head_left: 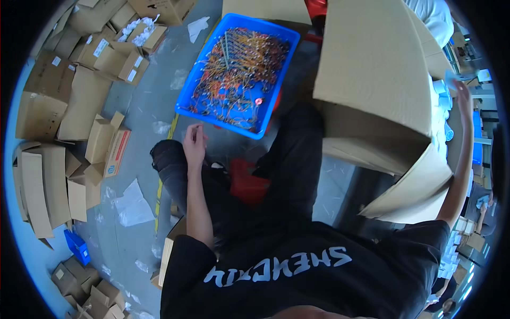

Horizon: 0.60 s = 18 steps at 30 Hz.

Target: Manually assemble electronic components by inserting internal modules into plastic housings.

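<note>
Left grip (195, 142) looks empty, loosely curled; blue tray (277, 87) of wires (255, 50) just ahead-right, long axis running away, leaning right. Left's nearer; right grip (462, 90) out past carton (374, 64), hold unclear.

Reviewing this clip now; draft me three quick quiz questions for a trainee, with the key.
1. Multiple choice: what lies in the blue tray?
A) folded cloths
B) thin wire-like parts, many copper-coloured
C) glass bottles

2. True or false: the left hand is nearer the tray than the right hand is.

3. Fill the gap: the large cardboard box beside the legs stands on the person's ____ side.

Key: 1 B; 2 true, as the right hand is stretched out beyond the box; 3 right.
</note>
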Each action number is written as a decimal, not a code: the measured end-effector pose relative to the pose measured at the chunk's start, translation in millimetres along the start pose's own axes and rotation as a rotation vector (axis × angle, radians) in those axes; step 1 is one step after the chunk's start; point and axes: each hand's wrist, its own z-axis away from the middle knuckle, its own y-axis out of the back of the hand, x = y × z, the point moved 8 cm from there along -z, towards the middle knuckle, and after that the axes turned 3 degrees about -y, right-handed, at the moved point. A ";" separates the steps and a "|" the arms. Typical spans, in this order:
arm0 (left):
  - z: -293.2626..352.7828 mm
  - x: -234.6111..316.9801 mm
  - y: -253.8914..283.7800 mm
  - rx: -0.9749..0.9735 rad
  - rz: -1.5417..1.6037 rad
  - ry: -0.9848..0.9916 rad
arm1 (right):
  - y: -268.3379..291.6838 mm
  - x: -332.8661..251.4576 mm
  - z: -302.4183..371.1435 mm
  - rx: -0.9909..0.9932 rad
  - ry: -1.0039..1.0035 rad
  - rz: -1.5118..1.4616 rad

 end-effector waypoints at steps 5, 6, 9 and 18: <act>4.3 13.7 17.3 0.030 0.181 0.017 | 66.2 -126.0 187.2 0.313 0.144 -0.894; 2.2 16.2 12.4 0.026 0.199 0.028 | 85.5 -132.7 234.8 0.364 0.209 -0.891; 0.8 31.9 0.0 -0.049 0.190 -0.024 | 56.0 -178.7 353.3 0.070 0.366 -1.026; 11.9 41.4 -43.6 -0.363 0.102 -0.080 | -363.2 -373.6 492.4 -0.693 -0.002 -1.172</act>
